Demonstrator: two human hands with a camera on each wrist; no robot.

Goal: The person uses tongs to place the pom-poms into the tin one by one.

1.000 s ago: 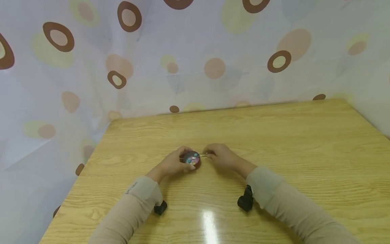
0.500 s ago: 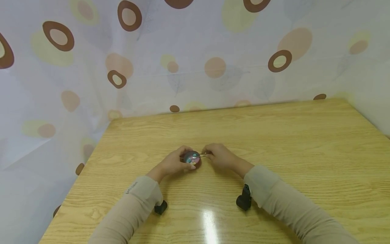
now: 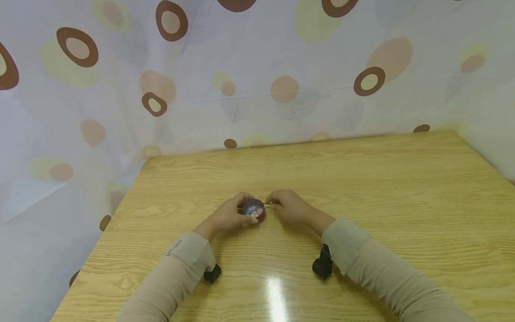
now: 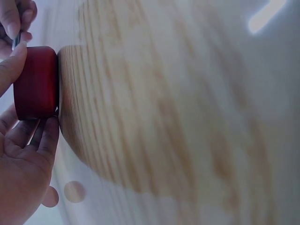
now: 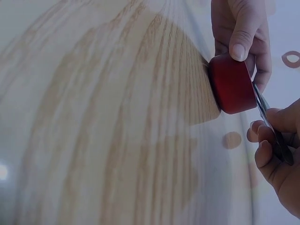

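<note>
A small round red container (image 3: 260, 218) rests on the wooden table, with small teal, pink and yellow shapes showing at its glossy top. My left hand (image 3: 231, 215) grips its side, thumb toward me and fingers round the back. In the left wrist view, the container's smooth red wall (image 4: 37, 84) sits between thumb and fingers. To its right, my right hand (image 3: 291, 206) pinches a slim metal tool (image 5: 263, 108) with two thin arms, like tweezers. The tool reaches over the container's rim; its far end is hard to make out.
The wooden table (image 3: 342, 179) extends round both hands, with a patterned cloth (image 3: 257, 58) behind and at the sides. A black wrist camera (image 3: 212, 273) hangs under the left cuff, another black camera (image 3: 323, 264) under the right.
The coloured shapes at the container's top have shifted, with more pink showing now. My right hand and forearm have moved slightly left; my left hand stays where it was.
</note>
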